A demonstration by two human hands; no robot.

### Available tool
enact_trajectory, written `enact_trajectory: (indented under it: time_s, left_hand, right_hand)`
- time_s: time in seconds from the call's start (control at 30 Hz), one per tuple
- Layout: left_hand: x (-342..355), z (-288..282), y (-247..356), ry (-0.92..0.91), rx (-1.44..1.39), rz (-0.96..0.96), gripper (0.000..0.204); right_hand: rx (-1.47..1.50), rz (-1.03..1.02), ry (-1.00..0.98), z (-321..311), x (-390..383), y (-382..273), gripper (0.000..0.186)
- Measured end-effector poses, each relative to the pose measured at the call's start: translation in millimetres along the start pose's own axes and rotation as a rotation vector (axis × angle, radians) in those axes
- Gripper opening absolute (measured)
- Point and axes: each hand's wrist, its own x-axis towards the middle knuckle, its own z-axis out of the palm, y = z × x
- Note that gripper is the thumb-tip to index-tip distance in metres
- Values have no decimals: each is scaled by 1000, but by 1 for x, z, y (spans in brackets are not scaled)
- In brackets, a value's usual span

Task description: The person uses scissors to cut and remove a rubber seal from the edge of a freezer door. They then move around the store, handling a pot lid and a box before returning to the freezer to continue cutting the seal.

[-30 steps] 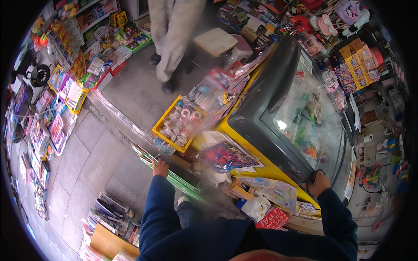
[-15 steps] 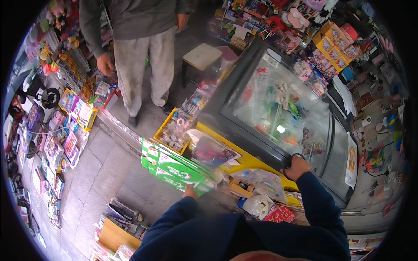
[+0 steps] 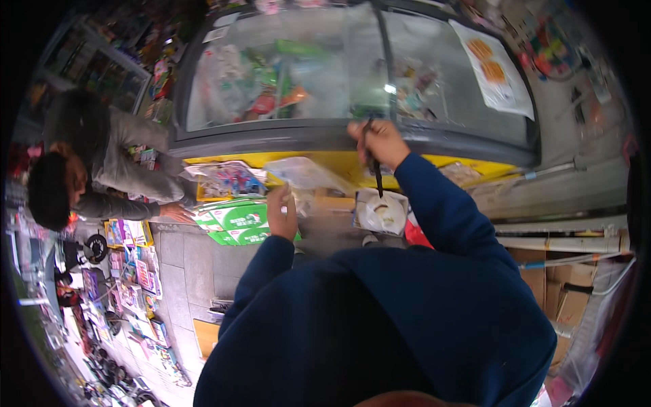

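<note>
My right hand [image 3: 385, 145] is closed around a slender black tool [image 3: 371, 163], blurred, at the front edge of the chest freezer [image 3: 285, 136]. Beside the right end of a stack of flattened green cardboard [image 3: 237, 217], my left hand [image 3: 282, 211] is raised, fingers pointing up and slightly blurred; nothing shows in it. Another person's hand [image 3: 178, 212] touches the stack's left end. Just below the tool lies a white round bundle [image 3: 382, 213] in a box.
A person in grey [image 3: 102, 156] bends at the left. Clear plastic bags [image 3: 308, 175] and packaged goods [image 3: 230, 178] line the freezer's front. Toys and boxes [image 3: 139, 278] cover the left floor side. Pipes [image 3: 563, 243] and brown cardboard [image 3: 566, 298] are at the right.
My view has turned toward the freezer. My left hand has come off the green cardboard, and the other person has bent down to it. My right hand has lifted the black tool.
</note>
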Motion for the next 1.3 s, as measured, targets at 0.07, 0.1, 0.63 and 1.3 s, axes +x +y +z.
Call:
enact_trajectory:
  time_s: [0.07,0.1,0.63,1.3]
  left_hand:
    - [25,35,42,-61,28,208,32]
    - [35,54,60,-101,-8,205,32]
    - [132,151,102,-244,486,202,26]
    - [128,200,165,-375,499,320,37]
  right_hand:
    - [-67,-64,249,-66,-13,-9,48]
    - [142,-18,383,-97,-25,-10,47]
    - [690,-309,1078,-288,-42,4,41]
    - [-1411,-46,165,-281,28,-69,23]
